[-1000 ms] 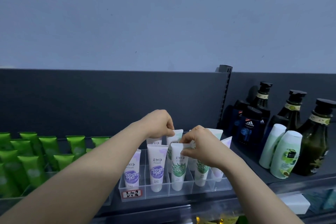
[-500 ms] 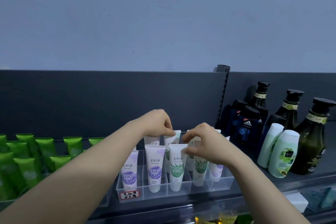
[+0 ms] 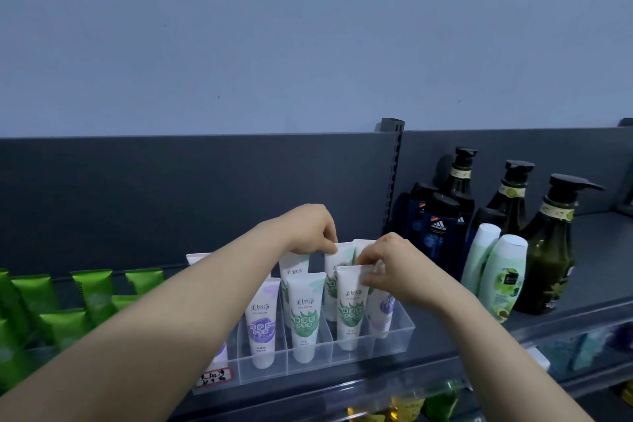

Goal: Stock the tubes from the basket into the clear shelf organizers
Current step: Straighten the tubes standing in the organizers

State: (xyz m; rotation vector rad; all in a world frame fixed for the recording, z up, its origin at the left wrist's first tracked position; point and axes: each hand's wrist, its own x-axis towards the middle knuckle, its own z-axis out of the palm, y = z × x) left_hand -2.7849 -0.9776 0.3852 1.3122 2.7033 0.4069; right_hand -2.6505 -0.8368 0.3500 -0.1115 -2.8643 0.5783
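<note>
Pinching the crimped top of a white, green-leaf plastic tube (image 3: 350, 310) that stands upright in the clear plastic shelf organizer (image 3: 308, 372), the right hand (image 3: 390, 265) sits near the left hand (image 3: 313, 229), which pinches the white back-row tube (image 3: 337, 260) behind it.

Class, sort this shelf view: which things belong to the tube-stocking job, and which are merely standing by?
Job: left hand, right hand, white tubes, clear organizer.
Standing by: green tubes, dark pump bottles, pale green bottles, blue Adidas bottles.
</note>
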